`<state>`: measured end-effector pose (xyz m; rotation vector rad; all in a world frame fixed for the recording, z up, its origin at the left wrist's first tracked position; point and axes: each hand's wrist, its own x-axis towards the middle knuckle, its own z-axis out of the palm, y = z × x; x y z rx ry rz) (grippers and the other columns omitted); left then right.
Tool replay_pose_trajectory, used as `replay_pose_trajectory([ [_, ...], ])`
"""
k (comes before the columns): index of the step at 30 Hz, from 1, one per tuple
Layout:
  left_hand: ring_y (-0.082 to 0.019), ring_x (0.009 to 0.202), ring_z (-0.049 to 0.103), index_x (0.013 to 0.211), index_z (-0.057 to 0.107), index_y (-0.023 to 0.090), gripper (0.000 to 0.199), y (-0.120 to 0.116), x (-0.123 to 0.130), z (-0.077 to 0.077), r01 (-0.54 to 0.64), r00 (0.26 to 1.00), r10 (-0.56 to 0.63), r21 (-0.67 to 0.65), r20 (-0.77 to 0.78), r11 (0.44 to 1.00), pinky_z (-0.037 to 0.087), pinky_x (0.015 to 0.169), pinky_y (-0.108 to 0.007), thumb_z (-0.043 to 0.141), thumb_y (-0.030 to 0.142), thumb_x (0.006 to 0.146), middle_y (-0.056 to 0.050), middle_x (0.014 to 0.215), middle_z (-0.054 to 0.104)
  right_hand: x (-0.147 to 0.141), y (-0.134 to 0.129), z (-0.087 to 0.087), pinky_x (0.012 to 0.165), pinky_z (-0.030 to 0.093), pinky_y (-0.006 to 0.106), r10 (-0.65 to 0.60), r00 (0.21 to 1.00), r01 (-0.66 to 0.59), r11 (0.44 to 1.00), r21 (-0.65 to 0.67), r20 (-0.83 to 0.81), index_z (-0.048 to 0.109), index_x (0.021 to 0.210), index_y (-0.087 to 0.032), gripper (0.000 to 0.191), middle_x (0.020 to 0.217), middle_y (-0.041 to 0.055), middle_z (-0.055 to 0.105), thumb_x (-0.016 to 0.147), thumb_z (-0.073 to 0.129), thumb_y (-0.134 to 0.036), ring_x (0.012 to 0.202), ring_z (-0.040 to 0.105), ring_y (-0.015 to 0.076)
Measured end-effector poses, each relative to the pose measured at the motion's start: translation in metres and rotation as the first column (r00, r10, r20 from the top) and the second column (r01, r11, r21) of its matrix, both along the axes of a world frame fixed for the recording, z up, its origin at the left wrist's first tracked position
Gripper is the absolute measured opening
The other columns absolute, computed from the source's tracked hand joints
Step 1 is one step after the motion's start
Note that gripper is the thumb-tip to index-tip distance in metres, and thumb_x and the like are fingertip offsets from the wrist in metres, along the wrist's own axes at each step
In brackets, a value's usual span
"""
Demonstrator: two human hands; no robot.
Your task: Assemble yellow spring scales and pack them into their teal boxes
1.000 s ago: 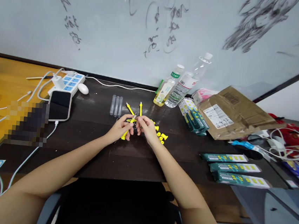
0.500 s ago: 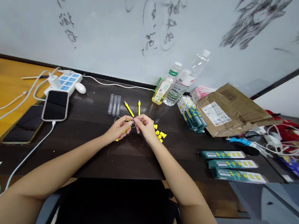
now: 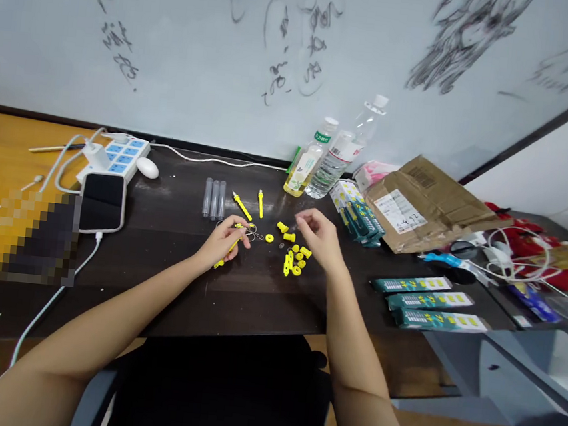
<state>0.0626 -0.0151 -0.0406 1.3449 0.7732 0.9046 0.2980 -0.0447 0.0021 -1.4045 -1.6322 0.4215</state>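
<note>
My left hand point(image 3: 221, 242) is closed around a thin yellow rod point(image 3: 233, 244) low over the dark desk. A thin wire loop point(image 3: 258, 233) sticks out by its fingertips. To the right, my right hand point(image 3: 318, 238) is raised with thumb and fingertips pinched together; a small clear piece may be between them, too faint to name. Several small yellow plastic parts point(image 3: 297, 270), rings and caps, lie just left of and below it. A loose yellow ring point(image 3: 269, 238) rests between the hands. Two yellow sticks with pale tips, one point(image 3: 241, 205) slanted and one point(image 3: 261, 204) nearly straight, lie beyond.
Three clear tubes point(image 3: 214, 199) lie behind my left hand. Two bottles, one tea point(image 3: 304, 168) and one water point(image 3: 336, 161), stand against the whiteboard. Green boxes point(image 3: 431, 301) and a cardboard parcel point(image 3: 415, 205) are at right; a phone point(image 3: 103, 203) and power strip point(image 3: 123, 157) at left.
My hands were together at the fingertips and are now apart. My right hand has moved right, past the small yellow parts; my left hand has stayed near its place with the yellow rod.
</note>
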Motion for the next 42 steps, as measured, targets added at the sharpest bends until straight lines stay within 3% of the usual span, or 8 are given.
replay_pose_trajectory([
  [3, -0.002, 0.029, 0.040, 0.097, 0.045, 0.020, 0.019, 0.000, 0.001, -0.002, 0.004, 1.000, -0.004, -0.004, 0.008, 1.000, 0.024, 0.028, -0.012, 0.051, 0.036, 0.088, 0.003, 0.067, 0.062, 0.016, -0.024, -0.004, 0.062, 0.038, 0.025, -0.014, 0.939, 0.059, 0.991, -0.123, 0.344, 0.063, 0.086, -0.019, 0.017, 0.074, 0.0018, 0.060, 0.086, 0.051, -0.031, 0.065, 0.053, 0.0136],
  [6, -0.002, 0.030, 0.042, 0.096, 0.045, 0.020, 0.020, 0.000, 0.002, -0.004, 0.009, 1.000, -0.009, -0.012, 0.023, 1.000, 0.025, 0.029, -0.011, 0.053, 0.036, 0.087, 0.004, 0.066, 0.062, 0.017, -0.042, -0.013, 0.061, 0.037, 0.024, 0.013, 0.850, 0.102, 0.976, -0.191, 0.526, 0.064, 0.085, -0.020, 0.015, 0.077, 0.0021, 0.060, 0.085, 0.050, -0.026, 0.066, 0.054, 0.0134],
  [16, -0.002, 0.030, 0.040, 0.090, 0.045, 0.020, 0.014, -0.003, 0.002, 0.001, 0.032, 0.994, -0.027, -0.042, 0.110, 0.999, 0.025, 0.028, -0.012, 0.054, 0.029, 0.084, 0.004, 0.068, 0.061, 0.001, -0.050, -0.019, 0.080, 0.041, 0.028, 0.195, 0.592, 0.020, 0.966, -0.257, 0.782, 0.060, 0.103, -0.019, 0.025, 0.099, 0.0080, 0.059, 0.080, 0.052, -0.013, 0.095, 0.055, 0.0209],
  [20, -0.002, 0.031, 0.041, 0.090, 0.046, 0.019, 0.013, -0.003, 0.003, 0.001, 0.060, 0.991, -0.053, -0.052, 0.121, 0.997, 0.026, 0.029, -0.013, 0.054, 0.028, 0.084, 0.004, 0.068, 0.060, -0.003, -0.042, -0.028, 0.085, 0.040, 0.031, 0.209, 0.549, 0.027, 0.963, -0.267, 0.809, 0.058, 0.107, -0.017, 0.030, 0.100, 0.0100, 0.060, 0.079, 0.050, -0.011, 0.095, 0.054, 0.0223],
  [29, -0.002, 0.031, 0.040, 0.091, 0.048, 0.018, 0.015, -0.006, 0.003, 0.001, 0.064, 0.991, -0.055, -0.076, 0.124, 0.995, 0.025, 0.028, -0.013, 0.056, 0.028, 0.084, 0.004, 0.068, 0.058, -0.007, -0.031, -0.033, 0.078, 0.040, 0.030, 0.170, 0.616, 0.074, 0.960, -0.271, 0.769, 0.054, 0.101, -0.017, 0.022, 0.100, 0.0109, 0.062, 0.082, 0.044, -0.010, 0.091, 0.056, 0.0216],
  [35, -0.001, 0.031, 0.039, 0.090, 0.048, 0.018, 0.016, -0.005, 0.004, -0.001, 0.069, 0.989, -0.055, -0.101, 0.135, 0.993, 0.025, 0.028, -0.013, 0.058, 0.027, 0.083, 0.004, 0.067, 0.058, -0.005, -0.026, -0.039, 0.074, 0.040, 0.030, 0.004, 0.762, 0.156, 0.969, -0.189, 0.647, 0.047, 0.098, -0.016, 0.023, 0.097, 0.0108, 0.059, 0.077, 0.043, -0.007, 0.092, 0.056, 0.0231],
  [39, -0.002, 0.033, 0.043, 0.091, 0.048, 0.017, 0.023, -0.005, 0.006, -0.004, 0.073, 0.992, -0.064, -0.079, 0.111, 0.994, 0.028, 0.028, -0.013, 0.061, 0.034, 0.081, 0.002, 0.070, 0.062, -0.014, -0.017, -0.024, 0.071, 0.041, 0.029, 0.037, 0.931, 0.009, 0.992, -0.124, 0.362, 0.046, 0.092, -0.019, 0.011, 0.088, 0.0043, 0.053, 0.082, 0.044, -0.015, 0.078, 0.054, 0.0178],
  [42, -0.003, 0.035, 0.047, 0.091, 0.048, 0.017, 0.032, -0.003, 0.006, -0.008, 0.032, 0.996, -0.029, -0.023, 0.087, 0.999, 0.031, 0.029, -0.013, 0.065, 0.040, 0.078, 0.001, 0.075, 0.064, -0.035, -0.005, -0.014, 0.070, 0.041, 0.027, 0.183, 0.966, -0.181, 0.983, -0.027, 0.181, 0.048, 0.085, -0.020, 0.005, 0.084, 0.0024, 0.050, 0.087, 0.045, -0.022, 0.075, 0.052, 0.0154],
])
